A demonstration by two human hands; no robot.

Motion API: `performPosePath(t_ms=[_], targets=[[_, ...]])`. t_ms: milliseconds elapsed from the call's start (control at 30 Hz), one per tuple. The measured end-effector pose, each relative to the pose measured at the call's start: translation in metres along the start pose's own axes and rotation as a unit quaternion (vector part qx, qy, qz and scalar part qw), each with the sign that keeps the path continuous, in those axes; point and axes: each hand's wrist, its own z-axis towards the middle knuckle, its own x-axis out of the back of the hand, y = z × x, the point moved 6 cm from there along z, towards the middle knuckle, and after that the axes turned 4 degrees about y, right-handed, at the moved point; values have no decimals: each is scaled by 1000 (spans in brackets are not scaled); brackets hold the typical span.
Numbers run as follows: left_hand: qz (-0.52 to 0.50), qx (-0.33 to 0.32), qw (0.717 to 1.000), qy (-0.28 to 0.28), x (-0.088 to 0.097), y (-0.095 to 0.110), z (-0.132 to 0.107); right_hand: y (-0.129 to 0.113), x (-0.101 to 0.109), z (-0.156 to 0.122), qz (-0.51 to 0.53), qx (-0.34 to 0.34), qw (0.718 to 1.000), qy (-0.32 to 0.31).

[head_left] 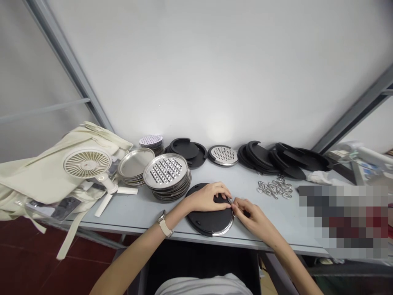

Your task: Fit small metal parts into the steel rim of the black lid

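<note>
A round black-backed grater disc (211, 223) with a bare metal rim on its right side lies face down near the table's front edge. My left hand (208, 197) lies across its top, with curled fingers and thumb closing at its right edge. At that same edge my right hand (247, 214) pinches a small metal wire loop (230, 200), largely hidden by fingertips of both hands. Several similar wire loops (274, 188) lie in a loose pile beyond my right hand. A stack of metal grater plates (167, 172) stands to the left of the disc.
Plain metal discs (136, 164) are stacked at the left, beside a white fan (88, 163) and a cream bag (55, 164). Along the wall sit black holders (187, 149), a grater in a holder (224, 155) and more black holders (260, 157). A blurred patch covers the right end.
</note>
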Motion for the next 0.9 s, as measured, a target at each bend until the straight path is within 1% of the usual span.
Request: performPosePath(t_ms=[200,467,900], targets=[[-2,2,1000,-3,-1,-1,0,0,-1,0,-6,-3,1000,-15],[-3,-8,1000,-9,0,0,-1,-2,0,-1,-3,-1,1000,-11],[8,7,1000,-13,0,0,-1,-1,0,-2,4,2,1000,-22]])
